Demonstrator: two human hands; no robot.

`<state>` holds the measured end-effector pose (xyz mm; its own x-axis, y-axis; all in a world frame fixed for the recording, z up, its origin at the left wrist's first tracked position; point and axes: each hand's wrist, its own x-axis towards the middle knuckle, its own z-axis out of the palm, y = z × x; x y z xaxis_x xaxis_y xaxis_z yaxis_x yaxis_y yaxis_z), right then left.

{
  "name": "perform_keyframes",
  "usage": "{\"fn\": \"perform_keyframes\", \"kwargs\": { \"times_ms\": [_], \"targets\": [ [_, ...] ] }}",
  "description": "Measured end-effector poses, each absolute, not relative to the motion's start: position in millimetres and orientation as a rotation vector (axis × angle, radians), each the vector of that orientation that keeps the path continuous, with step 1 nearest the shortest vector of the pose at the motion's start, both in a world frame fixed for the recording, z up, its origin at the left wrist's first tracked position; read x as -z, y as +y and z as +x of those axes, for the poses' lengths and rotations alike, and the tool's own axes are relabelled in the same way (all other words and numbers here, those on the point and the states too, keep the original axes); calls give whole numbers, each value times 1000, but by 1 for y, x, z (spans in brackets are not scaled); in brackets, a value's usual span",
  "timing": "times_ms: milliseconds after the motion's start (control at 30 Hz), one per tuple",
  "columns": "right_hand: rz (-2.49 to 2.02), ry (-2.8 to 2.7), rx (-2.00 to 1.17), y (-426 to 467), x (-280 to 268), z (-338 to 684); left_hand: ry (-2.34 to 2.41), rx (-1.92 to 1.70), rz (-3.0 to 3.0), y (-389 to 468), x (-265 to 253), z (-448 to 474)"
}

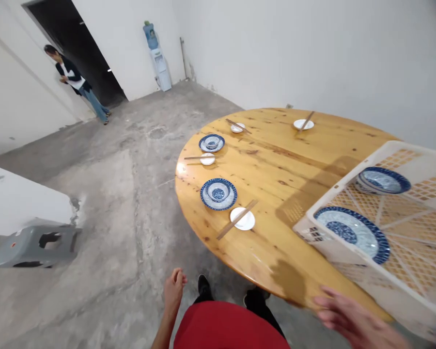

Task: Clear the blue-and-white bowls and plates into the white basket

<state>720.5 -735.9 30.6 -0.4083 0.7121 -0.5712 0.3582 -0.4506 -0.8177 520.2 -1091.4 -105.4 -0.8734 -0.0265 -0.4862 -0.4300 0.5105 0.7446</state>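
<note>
The person is wearing a red garment (228,329) that is filling the bottom middle of the view; its cloth is looking plain and smooth, with no print or marking showing. Below it, dark trousers are showing, and on the feet the person is wearing black shoes (204,287), one of them mostly hidden behind the red cloth. The left hand (173,290) and its forearm are showing bare, with no sleeve, watch or ring that I can see. The right hand (349,320) is also appearing bare, but it is blurring, so small details are not showing.
</note>
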Motion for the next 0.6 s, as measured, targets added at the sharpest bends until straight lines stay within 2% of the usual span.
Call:
{"fn": "perform_keyframes", "kwargs": {
  "times_ms": [133, 300, 600],
  "targets": [
    [-1500, -1287, -2376, -844, -21, 654, 2260, -1376, -559, -1168, 115, 520],
    [-1357, -1338, -2582, -907, -27, 580, 2239, -1433, -736, -1228, 118, 506],
    [-1261, -1545, -2654, -933, -14, 494, 2259, -1443, -422, -1192, 106, 424]
  ]
}}
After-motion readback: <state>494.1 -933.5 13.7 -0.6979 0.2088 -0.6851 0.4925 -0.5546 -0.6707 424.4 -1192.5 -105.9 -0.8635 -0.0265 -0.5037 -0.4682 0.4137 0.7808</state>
